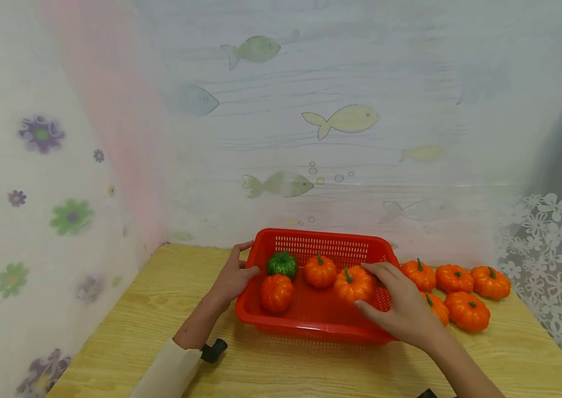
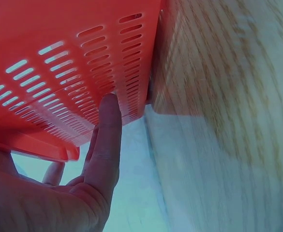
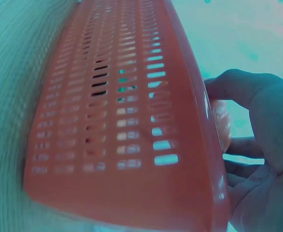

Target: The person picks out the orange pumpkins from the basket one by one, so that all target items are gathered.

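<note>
Right hand (image 1: 400, 307) grasps pumpkin (image 1: 352, 287) between thumb and fingers, right end of basket (image 1: 310, 327); left hand (image 1: 231, 282) grips basket's left side; bench (image 1: 310, 370) beneath. Looks mid-transfer, in or out unclear; next calls for lower-and-release or lift clear

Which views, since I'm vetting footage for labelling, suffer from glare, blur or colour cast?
Head: fairly even light, small highlights on the pumpkins and basket; left wrist: bluish cast, left hand shaded, table reflecting the basket's red; right wrist: heavy teal cast, washed-out background, right hand dark, basket blurred near the table.
</note>
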Demonstrator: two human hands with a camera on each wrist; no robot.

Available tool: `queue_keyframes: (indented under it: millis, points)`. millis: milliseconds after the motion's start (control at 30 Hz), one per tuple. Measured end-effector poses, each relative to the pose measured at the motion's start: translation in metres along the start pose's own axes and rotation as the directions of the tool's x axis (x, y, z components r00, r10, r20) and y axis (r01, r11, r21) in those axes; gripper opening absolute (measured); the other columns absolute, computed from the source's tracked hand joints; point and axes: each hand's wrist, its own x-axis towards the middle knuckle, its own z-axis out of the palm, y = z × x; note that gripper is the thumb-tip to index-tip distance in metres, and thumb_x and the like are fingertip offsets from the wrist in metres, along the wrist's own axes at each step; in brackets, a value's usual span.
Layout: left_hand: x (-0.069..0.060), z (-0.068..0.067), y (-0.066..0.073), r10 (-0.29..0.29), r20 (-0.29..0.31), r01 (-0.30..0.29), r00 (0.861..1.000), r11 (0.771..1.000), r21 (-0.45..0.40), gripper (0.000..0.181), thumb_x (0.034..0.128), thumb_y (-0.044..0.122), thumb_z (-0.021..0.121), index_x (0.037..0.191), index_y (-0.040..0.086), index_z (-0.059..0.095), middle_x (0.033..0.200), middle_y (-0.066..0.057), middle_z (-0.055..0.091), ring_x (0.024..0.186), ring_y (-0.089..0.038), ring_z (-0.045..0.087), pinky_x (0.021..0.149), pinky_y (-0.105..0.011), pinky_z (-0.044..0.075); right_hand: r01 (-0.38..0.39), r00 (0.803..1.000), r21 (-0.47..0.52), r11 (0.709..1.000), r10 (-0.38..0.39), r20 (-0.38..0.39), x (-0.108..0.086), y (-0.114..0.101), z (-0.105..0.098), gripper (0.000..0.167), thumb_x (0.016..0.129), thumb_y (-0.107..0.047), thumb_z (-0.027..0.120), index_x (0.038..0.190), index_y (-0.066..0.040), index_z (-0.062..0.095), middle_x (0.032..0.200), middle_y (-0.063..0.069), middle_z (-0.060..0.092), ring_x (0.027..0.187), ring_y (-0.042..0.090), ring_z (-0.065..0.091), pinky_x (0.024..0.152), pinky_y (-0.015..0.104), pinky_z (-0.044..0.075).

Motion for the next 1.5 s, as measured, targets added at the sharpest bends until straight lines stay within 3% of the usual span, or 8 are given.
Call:
queue_keyframes:
  millis: [100,200,333,500,733,1100,1300,1500]
  points:
    - [0.000,0.000,0.001,0.004,0.001,-0.004,1.000,1.000,0.002,0.066,0.1011,0.011,0.059,0.162,0.022,0.035,0.128,-0.026,0.062,0.103,-0.035,0.070,0.086,-0.049,0.064,-0.009,1.000,-0.009,1.000,0.009,-0.013,-0.005,0.001,-0.006,0.064,0.088,-0.030,0.088,0.144,-0.012,0.062,0.135,-0.001,0.064,0.117,0.021,0.065,0.096,0.050,0.058]
    - [-0.001,-0.001,0.002,0.008,0.003,-0.008,1.000,1.000,-0.003,0.066,0.1012,0.010,0.059,0.162,0.021,0.035,0.129,-0.027,0.062,0.104,-0.035,0.070,0.086,-0.049,0.064,-0.034,0.999,-0.016,0.999,0.033,-0.023,-0.009,0.003,-0.013,0.065,0.088,-0.031,0.088,0.145,-0.013,0.061,0.137,-0.001,0.064,0.121,0.022,0.064,0.102,0.030,0.054]
    - [-0.001,-0.001,0.003,0.008,0.014,-0.008,1.000,1.000,-0.011,0.066,0.1012,0.011,0.058,0.162,0.021,0.034,0.132,-0.028,0.062,0.106,-0.036,0.070,0.087,-0.050,0.064,-0.060,0.997,0.001,0.998,0.060,-0.039,-0.016,0.007,-0.021,0.066,0.088,-0.030,0.088,0.145,-0.013,0.060,0.135,-0.001,0.064,0.120,0.022,0.066,0.101,0.008,0.045]
    - [-0.001,0.000,0.004,0.011,0.012,-0.011,1.000,1.000,-0.010,0.068,0.1007,0.012,0.059,0.163,0.021,0.034,0.131,-0.028,0.062,0.106,-0.035,0.070,0.087,-0.050,0.063,-0.066,0.994,0.012,0.998,0.067,-0.087,-0.025,0.014,-0.030,0.066,0.086,-0.026,0.091,0.143,-0.011,0.061,0.131,0.000,0.065,0.113,0.018,0.067,0.096,0.005,0.046]
    - [0.000,0.000,0.003,0.016,0.009,-0.016,1.000,1.000,-0.006,0.069,0.1007,0.011,0.060,0.164,0.018,0.032,0.131,-0.029,0.061,0.107,-0.036,0.070,0.086,-0.052,0.064,-0.069,0.986,0.023,0.997,0.072,-0.148,-0.035,0.020,-0.041,0.065,0.083,-0.019,0.093,0.139,-0.009,0.062,0.127,0.002,0.067,0.111,-0.008,0.058,0.093,0.001,0.044]
    - [-0.002,0.000,0.003,0.001,0.013,-0.001,1.000,1.000,-0.023,0.068,0.1003,0.012,0.060,0.162,0.023,0.034,0.130,-0.026,0.062,0.106,-0.036,0.070,0.088,-0.052,0.063,-0.059,0.980,0.064,0.996,0.070,-0.187,-0.037,0.039,-0.054,0.068,0.080,-0.007,0.092,0.140,0.000,0.060,0.132,0.014,0.064,0.118,-0.017,0.051,0.094,0.001,0.044]
    - [-0.002,0.000,0.002,-0.004,0.014,0.005,1.000,1.000,-0.019,0.068,0.1004,0.011,0.060,0.163,0.024,0.035,0.130,-0.027,0.062,0.106,-0.037,0.070,0.088,-0.053,0.063,-0.189,0.967,0.020,0.982,0.190,-0.167,-0.041,0.061,-0.064,0.069,0.086,-0.017,0.090,0.143,0.003,0.057,0.134,0.022,0.061,0.107,-0.009,0.060,0.084,-0.003,0.043]
    - [0.000,0.000,0.000,-0.010,0.006,0.010,1.000,1.000,-0.003,0.068,0.1007,0.011,0.059,0.163,0.025,0.035,0.126,-0.024,0.063,0.103,-0.034,0.070,0.086,-0.050,0.064,-0.296,0.942,0.061,0.953,0.301,-0.149,-0.045,0.083,-0.075,0.074,0.092,-0.024,0.085,0.149,0.007,0.050,0.141,0.029,0.055,0.108,-0.017,0.048,0.084,-0.004,0.041]
